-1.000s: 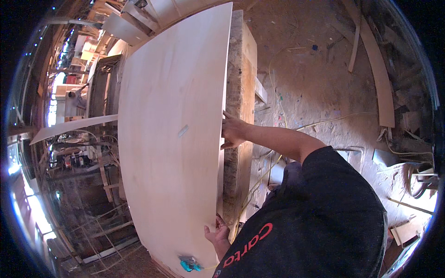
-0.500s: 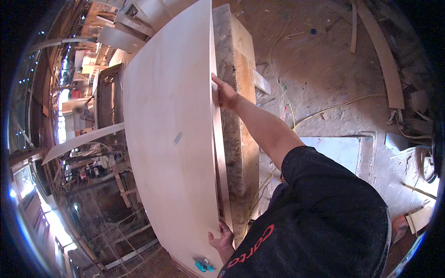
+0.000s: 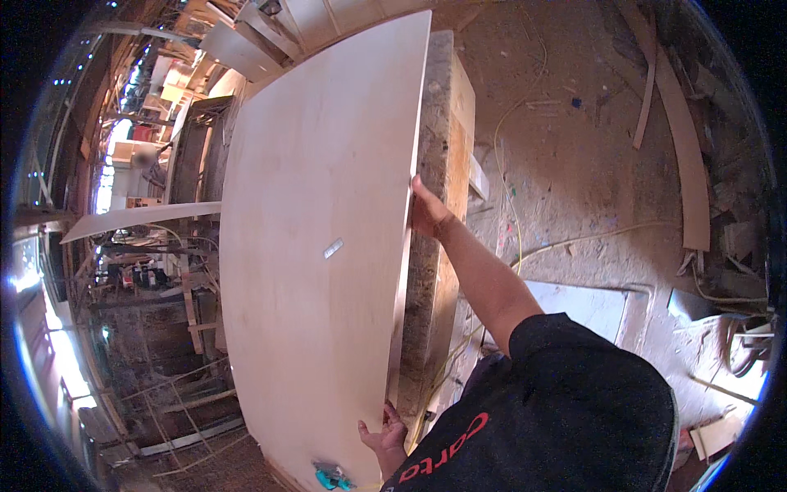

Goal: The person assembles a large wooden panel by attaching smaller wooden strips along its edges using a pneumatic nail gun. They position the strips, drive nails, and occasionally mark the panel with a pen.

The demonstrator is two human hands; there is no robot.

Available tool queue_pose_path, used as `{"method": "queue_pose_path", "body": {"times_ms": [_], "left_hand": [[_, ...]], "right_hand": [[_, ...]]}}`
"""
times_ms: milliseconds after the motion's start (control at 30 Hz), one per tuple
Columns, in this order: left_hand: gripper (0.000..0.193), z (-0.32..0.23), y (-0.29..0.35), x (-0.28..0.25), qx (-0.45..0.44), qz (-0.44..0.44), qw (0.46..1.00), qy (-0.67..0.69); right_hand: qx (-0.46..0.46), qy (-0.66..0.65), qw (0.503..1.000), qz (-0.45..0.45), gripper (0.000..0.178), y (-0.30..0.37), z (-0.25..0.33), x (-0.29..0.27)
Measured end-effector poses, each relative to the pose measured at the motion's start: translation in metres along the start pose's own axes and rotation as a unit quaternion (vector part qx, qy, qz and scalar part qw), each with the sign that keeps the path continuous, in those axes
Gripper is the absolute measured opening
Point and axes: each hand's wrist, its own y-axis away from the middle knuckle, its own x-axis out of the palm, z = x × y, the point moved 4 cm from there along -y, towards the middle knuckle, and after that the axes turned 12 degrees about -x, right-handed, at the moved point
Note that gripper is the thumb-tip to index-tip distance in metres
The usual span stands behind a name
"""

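A large pale plywood sheet (image 3: 303, 180) fills the middle of the view, a small grey label-like strip (image 3: 333, 248) on its face. My right hand (image 3: 428, 211) grips the sheet's right edge about halfway along, thumb at the edge and fingers hidden beneath. Nearer to me, my left hand (image 3: 385, 433) is closed on the same edge, its thumb on the top face. A narrow gap and another wooden edge show under the sheet between the hands. Close to my left hand, a teal-and-dark object (image 3: 332, 477), too blurred to name, lies at the sheet's near end.
A worn, thick wooden bench or block (image 3: 438, 262) runs along the sheet's right side. Beyond it, a yellow cable (image 3: 520, 238) crosses the dusty floor, with long wood strips (image 3: 689, 156) farther right. Timber clutter and a projecting pale board (image 3: 147, 220) stand at left.
The view has shifted, so the sheet's far end and far right corner now show more fully. Both hands keep their places on its edge.
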Motion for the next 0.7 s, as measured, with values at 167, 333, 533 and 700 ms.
{"method": "queue_pose_path", "body": {"times_ms": [167,333,533,700], "left_hand": [[0.066,0.010,-0.004,0.001,0.018,0.010,1.000,-0.004],[0.067,0.006,-0.006,-0.001,0.056,-0.016,0.997,-0.048],[0.067,0.008,-0.009,0.008,0.096,0.030,0.992,-0.076],[0.068,0.022,-0.020,0.011,0.060,-0.008,0.997,-0.036]], "right_hand": [[-0.019,0.017,1.000,0.012,0.101,0.008,0.018,0.023],[-0.014,-0.047,0.999,0.015,0.092,0.003,0.016,0.023],[-0.012,-0.014,1.000,-0.011,0.088,-0.023,0.009,-0.006],[0.000,-0.007,0.999,-0.043,0.084,-0.003,0.020,0.020]]}}
